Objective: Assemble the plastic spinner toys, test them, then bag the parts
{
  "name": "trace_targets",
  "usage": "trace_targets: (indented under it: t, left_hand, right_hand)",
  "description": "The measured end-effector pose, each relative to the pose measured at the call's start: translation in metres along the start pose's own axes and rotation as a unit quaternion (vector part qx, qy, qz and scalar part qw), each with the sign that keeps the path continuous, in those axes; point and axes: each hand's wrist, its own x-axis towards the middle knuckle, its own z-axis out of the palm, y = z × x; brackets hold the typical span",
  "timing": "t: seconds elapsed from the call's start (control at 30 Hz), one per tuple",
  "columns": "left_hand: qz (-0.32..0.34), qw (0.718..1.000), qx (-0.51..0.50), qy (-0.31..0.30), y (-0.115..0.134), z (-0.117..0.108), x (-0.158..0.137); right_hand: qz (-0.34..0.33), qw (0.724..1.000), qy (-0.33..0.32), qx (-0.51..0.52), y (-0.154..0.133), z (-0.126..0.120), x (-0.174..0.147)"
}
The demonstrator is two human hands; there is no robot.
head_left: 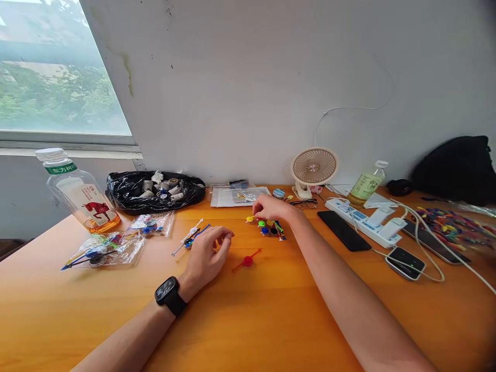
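My right hand [270, 208] reaches to the middle of the table, thumb and fingertips pinched at a small yellow spinner piece [250, 219]. Right of it lie several small round pieces, among them a green one [262, 224] and a blue one [265, 231], with a bunch of thin coloured arrows [279, 231]. My left hand [209, 253] rests on the table, fingers loosely curled and thumb apart, nothing visible in it. Blue, white and black arrow spinners [189, 240] lie just behind it, partly hidden. A red arrow spinner [248, 261] lies between my forearms.
Clear bags with spinners [104, 250] and a large bottle [83, 196] stand left. Behind are a black plastic bag [155, 199] and a small fan [315, 168]. A power strip [364, 222] with cables, a black phone [343, 230] and a multicoloured pile [453, 227] lie right.
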Motion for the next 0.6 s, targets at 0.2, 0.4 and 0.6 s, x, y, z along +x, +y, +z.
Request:
trace_targets:
  t: [0.2, 0.4, 0.6]
  left_hand:
    - [0.010, 1.000, -0.002, -0.005, -0.002, 0.001, 0.000]
    - [0.032, 0.999, -0.012, -0.020, 0.001, 0.001, -0.001]
    - [0.052, 0.998, -0.014, -0.031, 0.002, 0.002, -0.002]
  right_hand:
    - [0.018, 0.998, -0.056, -0.007, -0.008, -0.008, -0.012]
    - [0.012, 0.989, -0.147, -0.016, -0.019, -0.013, -0.039]
    - [-0.054, 0.989, -0.137, -0.004, -0.013, -0.005, -0.084]
